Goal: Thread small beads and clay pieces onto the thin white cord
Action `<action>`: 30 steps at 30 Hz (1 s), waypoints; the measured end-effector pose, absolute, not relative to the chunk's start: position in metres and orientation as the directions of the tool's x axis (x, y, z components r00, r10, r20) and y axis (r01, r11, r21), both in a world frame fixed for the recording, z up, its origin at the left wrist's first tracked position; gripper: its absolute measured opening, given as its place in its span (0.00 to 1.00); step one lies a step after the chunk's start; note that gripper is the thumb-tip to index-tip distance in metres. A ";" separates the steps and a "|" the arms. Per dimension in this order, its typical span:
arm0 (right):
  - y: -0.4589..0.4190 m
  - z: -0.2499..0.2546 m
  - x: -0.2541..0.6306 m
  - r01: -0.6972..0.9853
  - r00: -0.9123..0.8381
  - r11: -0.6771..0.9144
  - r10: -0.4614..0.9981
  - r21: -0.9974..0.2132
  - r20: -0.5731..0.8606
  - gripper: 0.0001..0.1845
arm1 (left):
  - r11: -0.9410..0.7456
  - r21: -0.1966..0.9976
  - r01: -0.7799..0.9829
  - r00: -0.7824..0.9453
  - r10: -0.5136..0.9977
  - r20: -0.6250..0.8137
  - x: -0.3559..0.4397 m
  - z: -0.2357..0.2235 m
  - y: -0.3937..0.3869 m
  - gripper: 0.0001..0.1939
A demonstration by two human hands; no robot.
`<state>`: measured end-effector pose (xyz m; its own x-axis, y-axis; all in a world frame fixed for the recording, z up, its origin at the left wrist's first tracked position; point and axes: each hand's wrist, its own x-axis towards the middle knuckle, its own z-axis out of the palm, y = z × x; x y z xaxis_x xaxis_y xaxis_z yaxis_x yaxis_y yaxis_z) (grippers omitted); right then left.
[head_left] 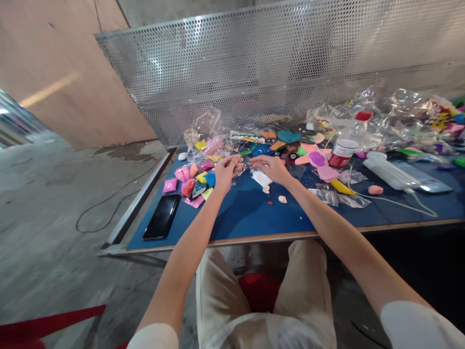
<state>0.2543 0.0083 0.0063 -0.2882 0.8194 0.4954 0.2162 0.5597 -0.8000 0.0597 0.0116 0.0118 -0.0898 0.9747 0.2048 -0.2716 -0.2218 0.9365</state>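
Observation:
My left hand [227, 170] is closed in a pinch above the blue table; what sits between its fingertips is too small to make out. A shiny bit of clear plastic [242, 169] shows beside those fingertips. Facing it, my right hand [269, 168] has its fingers stretched out toward the left, with no object visible in them. Just below the right hand lies a white packet [261, 179], with a small pale lump of clay [282, 199] and a tiny red piece [270, 203] nearer the table's front. Several colourful clay packets [189, 187] are heaped left of my left hand.
A black phone [161, 217] lies at the table's left edge. On the right are a red-and-white tub [342, 154], a white device [390, 170] with a cable, and a pink lump [375, 190]. Crumpled clear bags [399, 116] pile up before a perforated metal panel [232, 63].

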 end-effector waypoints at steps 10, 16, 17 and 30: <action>0.005 0.006 0.256 0.254 -0.263 0.504 0.857 -0.825 0.442 0.19 | -0.178 0.969 -0.169 0.098 0.976 0.197 0.051 0.015 0.003 0.20; 0.002 0.010 0.254 0.157 -0.353 0.482 0.843 -0.862 0.406 0.18 | -0.077 0.966 -0.249 0.077 0.992 0.099 0.052 0.017 0.004 0.16; 0.002 0.011 0.254 0.141 -0.357 0.485 0.838 -0.863 0.412 0.19 | -0.071 0.962 -0.263 0.078 0.992 0.095 0.052 0.017 0.004 0.15; 0.009 0.009 0.266 0.133 -0.338 0.493 0.838 -0.860 0.428 0.22 | -0.061 0.943 -0.326 0.028 0.997 0.074 0.058 0.019 0.000 0.10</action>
